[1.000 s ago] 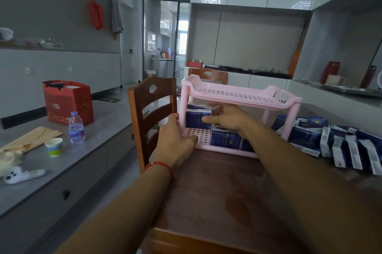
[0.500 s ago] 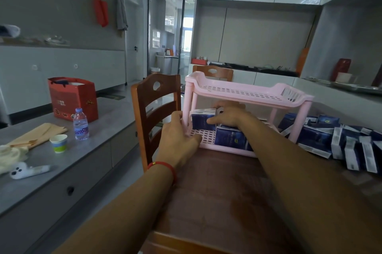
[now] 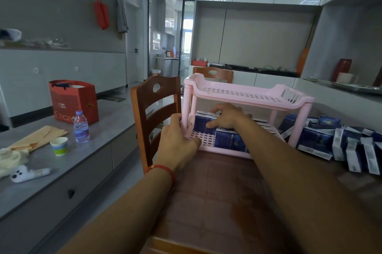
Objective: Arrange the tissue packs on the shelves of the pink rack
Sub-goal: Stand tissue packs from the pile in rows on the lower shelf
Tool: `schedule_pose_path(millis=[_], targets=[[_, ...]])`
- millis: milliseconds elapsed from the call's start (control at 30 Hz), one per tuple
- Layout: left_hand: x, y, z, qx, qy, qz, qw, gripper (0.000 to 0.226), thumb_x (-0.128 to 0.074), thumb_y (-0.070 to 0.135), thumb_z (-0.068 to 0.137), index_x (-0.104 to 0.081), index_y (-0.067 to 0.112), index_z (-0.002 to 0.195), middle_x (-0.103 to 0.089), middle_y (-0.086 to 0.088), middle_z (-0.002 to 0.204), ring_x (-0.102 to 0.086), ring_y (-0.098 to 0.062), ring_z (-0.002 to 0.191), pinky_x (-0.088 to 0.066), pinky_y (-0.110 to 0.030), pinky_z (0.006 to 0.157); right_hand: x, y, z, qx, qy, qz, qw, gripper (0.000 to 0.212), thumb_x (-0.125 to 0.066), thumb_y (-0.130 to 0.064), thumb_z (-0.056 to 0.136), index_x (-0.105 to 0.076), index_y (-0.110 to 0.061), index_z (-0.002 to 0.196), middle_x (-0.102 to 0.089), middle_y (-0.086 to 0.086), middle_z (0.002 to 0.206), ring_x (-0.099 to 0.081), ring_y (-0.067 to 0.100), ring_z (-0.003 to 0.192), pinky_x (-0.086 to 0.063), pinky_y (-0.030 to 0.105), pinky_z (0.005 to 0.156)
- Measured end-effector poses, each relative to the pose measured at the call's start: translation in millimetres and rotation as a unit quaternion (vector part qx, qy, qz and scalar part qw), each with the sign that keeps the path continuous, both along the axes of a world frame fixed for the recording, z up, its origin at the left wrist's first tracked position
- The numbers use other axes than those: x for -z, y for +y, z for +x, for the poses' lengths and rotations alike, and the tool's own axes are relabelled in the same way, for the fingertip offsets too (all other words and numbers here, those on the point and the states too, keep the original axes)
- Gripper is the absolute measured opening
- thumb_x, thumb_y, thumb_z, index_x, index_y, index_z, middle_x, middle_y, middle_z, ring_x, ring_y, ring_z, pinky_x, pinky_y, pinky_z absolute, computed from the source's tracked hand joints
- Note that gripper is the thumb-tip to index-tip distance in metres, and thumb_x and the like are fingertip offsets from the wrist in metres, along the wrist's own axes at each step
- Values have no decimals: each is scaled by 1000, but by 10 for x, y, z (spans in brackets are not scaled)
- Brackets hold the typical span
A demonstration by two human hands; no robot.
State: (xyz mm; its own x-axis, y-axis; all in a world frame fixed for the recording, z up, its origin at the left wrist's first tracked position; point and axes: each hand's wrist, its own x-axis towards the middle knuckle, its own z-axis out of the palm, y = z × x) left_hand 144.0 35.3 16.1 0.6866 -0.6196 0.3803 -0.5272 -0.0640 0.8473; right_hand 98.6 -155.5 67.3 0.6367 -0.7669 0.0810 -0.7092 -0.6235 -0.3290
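Right hand [image 3: 226, 118] reaches between the two shelves of the pink rack [image 3: 244, 96], palm down, fingers curled over the top of an upright dark blue tissue pack [image 3: 203, 124] that stands on the lower shelf; the thumb lies along the pack's near face. Just below and in front of this hand a second blue pack [image 3: 228, 141] lies on the same shelf, touching the first. The upper shelf, directly above the hand, is a slotted tray.

Left hand [image 3: 177, 140] is at the rack's near left corner, to the left of the right hand. Its fingers wrap the left front post and its thumb rests on the lower shelf's front edge. A red string bracelet [image 3: 163, 169] circles the wrist.

To the right of the right hand, beyond the rack's right post, a loose heap of tissue packs [image 3: 339, 142] lies on the wooden table [image 3: 217, 202], some flat and some on edge.

To the left of the left hand stands a wooden chair [image 3: 157, 113], close against the rack. Farther left, on a grey counter [image 3: 86, 154]: a water bottle [image 3: 81, 126], a paper cup [image 3: 59, 146] and a red gift bag [image 3: 72, 100].
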Motion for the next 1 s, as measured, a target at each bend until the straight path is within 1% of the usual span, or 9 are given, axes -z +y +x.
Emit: schedule_pose_path(millis=[67,167,367,533,633,833,900,1000], targets=[[-2,-1,-3,-1,1,4,1000,55,-75,18,83,-39,26,124,-54,-3,136,-56,-22,122,-55,-38,93,7,10,5,3,-5,-6,1000,62,-78,-50,77,-53,-39,133,-46,5,149,-32,34,141,-16,62,115],[2,-5,2,0,8,10,1000,58,-76,19,83,-38,28,125,-53,-3,137,-55,-23,124,-54,-43,95,12,28,9,5,-6,-8,1000,61,-77,-50,78,-53,-39,133,-44,5,149,-30,34,142,-16,63,115],[17,-16,32,3,16,14,1000,61,-78,20,81,-36,32,123,-51,-2,137,-51,-23,126,-52,-44,99,15,23,-28,-1,-4,5,1000,69,-79,-55,73,-52,-40,134,-42,6,151,-30,33,141,-18,61,115],[38,-32,54,0,16,11,1000,61,-78,22,80,-35,35,122,-52,-1,135,-51,-24,126,-52,-44,98,22,4,-24,1,-7,2,1000,68,-80,-48,75,-52,-38,136,-45,5,148,-33,33,139,-20,59,115],[42,-44,55,-1,16,10,1000,61,-79,22,80,-35,35,120,-52,-1,135,-52,-23,125,-52,-45,98,55,-20,5,3,-27,-2,1000,64,-81,-45,74,-53,-39,132,-49,4,145,-36,33,137,-20,61,114],[43,-40,62,1,13,8,1000,62,-78,19,81,-37,31,125,-52,-1,135,-52,-22,124,-52,-43,98,54,-25,18,6,-13,-6,1000,65,-80,-45,76,-52,-38,134,-47,6,146,-34,33,138,-19,60,115],[39,-35,57,1,11,11,1000,64,-78,19,81,-38,28,131,-51,-3,136,-52,-23,125,-51,-43,99,49,-35,26,9,-5,-10,1000,67,-79,-47,76,-51,-37,136,-47,7,146,-35,33,137,-20,59,115],[50,-44,67,0,8,17,1000,68,-78,20,81,-36,27,135,-50,-4,137,-51,-25,127,-51,-46,102,23,-111,41,-13,0,20,1000,77,-81,-52,68,-51,-37,137,-47,6,147,-41,33,135,-29,57,113]])
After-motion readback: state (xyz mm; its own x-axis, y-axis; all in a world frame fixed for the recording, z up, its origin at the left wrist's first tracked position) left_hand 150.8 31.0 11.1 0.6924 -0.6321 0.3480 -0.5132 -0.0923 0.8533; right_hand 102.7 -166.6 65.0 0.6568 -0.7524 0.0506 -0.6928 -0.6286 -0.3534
